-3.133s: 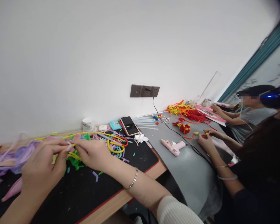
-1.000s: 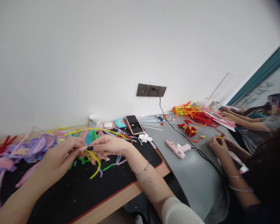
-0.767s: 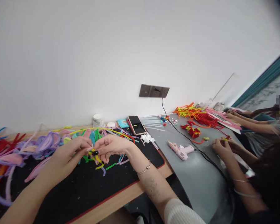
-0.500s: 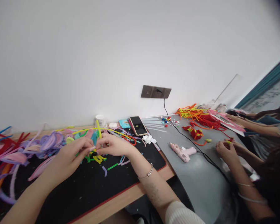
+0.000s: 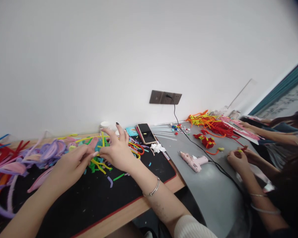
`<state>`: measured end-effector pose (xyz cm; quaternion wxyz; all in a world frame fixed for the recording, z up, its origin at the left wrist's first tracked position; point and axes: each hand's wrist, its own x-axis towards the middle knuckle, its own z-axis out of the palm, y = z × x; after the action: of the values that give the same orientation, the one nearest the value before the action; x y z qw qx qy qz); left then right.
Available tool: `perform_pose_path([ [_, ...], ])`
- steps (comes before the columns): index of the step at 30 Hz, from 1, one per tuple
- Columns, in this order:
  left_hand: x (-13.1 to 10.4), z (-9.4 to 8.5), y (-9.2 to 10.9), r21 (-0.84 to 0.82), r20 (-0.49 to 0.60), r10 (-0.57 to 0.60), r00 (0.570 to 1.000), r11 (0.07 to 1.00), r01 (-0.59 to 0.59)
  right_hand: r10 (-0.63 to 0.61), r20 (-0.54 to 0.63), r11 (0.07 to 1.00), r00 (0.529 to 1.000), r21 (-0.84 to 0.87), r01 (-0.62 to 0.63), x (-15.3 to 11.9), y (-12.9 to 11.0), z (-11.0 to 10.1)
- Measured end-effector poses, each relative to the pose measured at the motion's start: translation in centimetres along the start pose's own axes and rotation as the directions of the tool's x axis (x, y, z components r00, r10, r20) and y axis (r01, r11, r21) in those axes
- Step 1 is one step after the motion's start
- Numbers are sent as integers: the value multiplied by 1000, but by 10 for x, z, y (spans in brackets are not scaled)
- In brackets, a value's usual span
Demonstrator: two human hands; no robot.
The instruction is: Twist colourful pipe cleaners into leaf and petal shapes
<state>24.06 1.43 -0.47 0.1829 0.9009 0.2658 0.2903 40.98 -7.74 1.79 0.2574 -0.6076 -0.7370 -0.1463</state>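
Note:
My left hand (image 5: 76, 162) is closed, thumb and forefinger pinched on a yellow pipe cleaner piece (image 5: 99, 163) whose bent strands hang below the fingertips. A short yellow pipe cleaner end (image 5: 103, 140) stands upright between my two hands. My right hand (image 5: 118, 150) is beside it on the right, fingers raised and spread, with its thumb close to the left fingertips. Whether the right thumb touches the yellow piece I cannot tell. Green pipe cleaners (image 5: 93, 168) lie under and behind the hands.
Purple and pink pipe cleaners (image 5: 49, 150) heap at left on a black mat (image 5: 89, 205). Right of my hands are a phone (image 5: 146, 134), crumpled tissue (image 5: 158, 147) and a corded pink glue gun (image 5: 193, 162). Another person's hands (image 5: 238, 158) work at the grey table's right.
My right hand has opened from a pinch, its fingers lifting and spreading upward. The left hand stays pinched in nearly the same place.

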Motion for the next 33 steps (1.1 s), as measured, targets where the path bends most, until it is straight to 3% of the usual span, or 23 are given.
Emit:
perform_pose_path([
  [3, 0, -1, 0, -17, -3, 2, 1000, 1000, -2, -51, 26, 998, 998, 37, 50, 1, 3, 0],
  [9, 1, -5, 4, -21, 3, 3, 1000, 1000, -3, -216, 103, 941, 971, 285, 179, 6, 14, 11],
  [13, 1, -5, 6, -14, -54, 16, 998, 1000, -17, -163, 38, 936, 986, 322, 143, 5, 11, 17],
  [19, -1, -3, 7, -4, -143, 18, 990, 1000, -19, -19, 15, 982, 1000, 186, 16, -1, -2, 18],
  [25, -2, 4, 16, -105, -188, -90, 978, 992, 72, 27, 0, 981, 1000, 192, -26, -3, -2, 28],
  [30, -1, 9, 12, 58, -149, 76, 986, 996, -68, 26, 61, 973, 998, 229, -39, -5, 2, 32],
  [33, -2, 10, 6, 101, -145, 146, 979, 986, -132, -36, 37, 969, 999, 245, 26, -5, 5, 33],
])
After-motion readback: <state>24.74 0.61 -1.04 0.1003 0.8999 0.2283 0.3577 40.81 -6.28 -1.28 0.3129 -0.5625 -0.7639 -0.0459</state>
